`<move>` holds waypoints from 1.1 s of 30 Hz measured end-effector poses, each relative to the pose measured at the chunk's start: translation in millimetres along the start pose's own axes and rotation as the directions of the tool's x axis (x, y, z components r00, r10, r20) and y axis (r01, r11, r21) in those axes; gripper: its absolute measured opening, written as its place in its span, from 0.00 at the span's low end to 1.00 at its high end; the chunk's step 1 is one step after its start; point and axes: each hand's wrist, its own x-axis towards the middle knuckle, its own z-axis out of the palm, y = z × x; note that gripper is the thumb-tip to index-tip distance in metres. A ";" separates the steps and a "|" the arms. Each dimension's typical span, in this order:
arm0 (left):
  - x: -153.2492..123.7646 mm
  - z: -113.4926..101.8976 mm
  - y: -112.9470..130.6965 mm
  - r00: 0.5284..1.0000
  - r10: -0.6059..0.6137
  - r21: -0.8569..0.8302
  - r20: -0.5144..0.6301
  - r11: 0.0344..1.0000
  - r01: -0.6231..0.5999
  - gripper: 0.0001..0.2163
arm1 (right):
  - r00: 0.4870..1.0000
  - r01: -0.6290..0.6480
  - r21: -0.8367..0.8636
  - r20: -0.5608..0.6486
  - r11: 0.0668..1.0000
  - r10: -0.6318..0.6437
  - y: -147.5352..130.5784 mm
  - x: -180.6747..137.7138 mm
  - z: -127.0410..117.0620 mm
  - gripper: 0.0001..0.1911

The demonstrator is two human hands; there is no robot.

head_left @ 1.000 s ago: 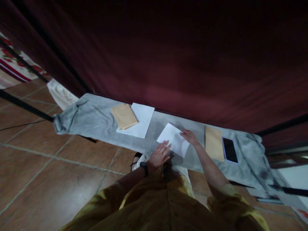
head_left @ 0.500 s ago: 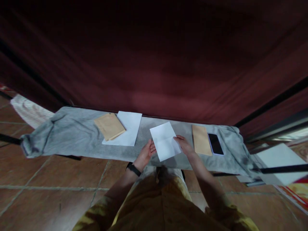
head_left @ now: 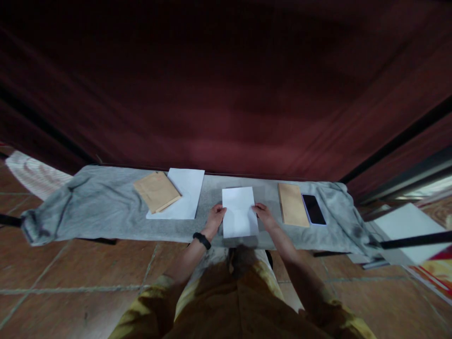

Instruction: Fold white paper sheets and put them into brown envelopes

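Observation:
A white sheet of paper (head_left: 239, 212) lies squared up on the grey cloth (head_left: 106, 207) that covers a narrow bench. My left hand (head_left: 214, 217), with a black band on its wrist, grips the sheet's left edge. My right hand (head_left: 262, 215) grips its right edge. Both hands have their fingers curled onto the paper.
To the left lie brown envelopes (head_left: 156, 190) on a larger white sheet (head_left: 183, 197). To the right lie another brown envelope (head_left: 291, 204) and a black phone (head_left: 313, 209). A dark red curtain (head_left: 226, 94) hangs behind. The floor is brown tile (head_left: 70, 282). A white board (head_left: 406, 230) sits far right.
The sheet was turned from a slant to straight and drawn toward me. My left hand moved from lying flat beside it to gripping its left edge. The camera swung left.

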 end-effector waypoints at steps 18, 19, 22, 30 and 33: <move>-6.8 11.9 -18.0 0.948 0.318 0.763 0.029 0.605 -0.226 0.20 | 0.812 0.477 -0.820 0.275 0.315 -0.514 40.4 -46.5 55.3 0.26; -7.8 14.6 -21.6 0.915 0.390 0.787 0.099 0.532 -0.312 0.21 | 0.815 0.470 -0.829 0.275 0.303 -0.511 42.3 -47.7 55.8 0.27; -9.2 32.2 -32.6 0.798 0.455 0.745 0.395 0.350 -0.568 0.23 | 0.820 0.469 -0.839 0.299 0.275 -0.487 46.0 -48.7 54.6 0.29; 21.5 74.9 -33.0 0.709 0.267 0.656 0.653 0.269 -0.705 0.24 | 0.841 0.435 -0.861 0.285 0.263 -0.460 49.3 -47.8 56.7 0.32; 35.1 74.2 -30.3 0.709 0.269 0.654 0.652 0.273 -0.705 0.24 | 0.838 0.426 -0.860 0.257 0.281 -0.482 48.3 -48.2 57.1 0.29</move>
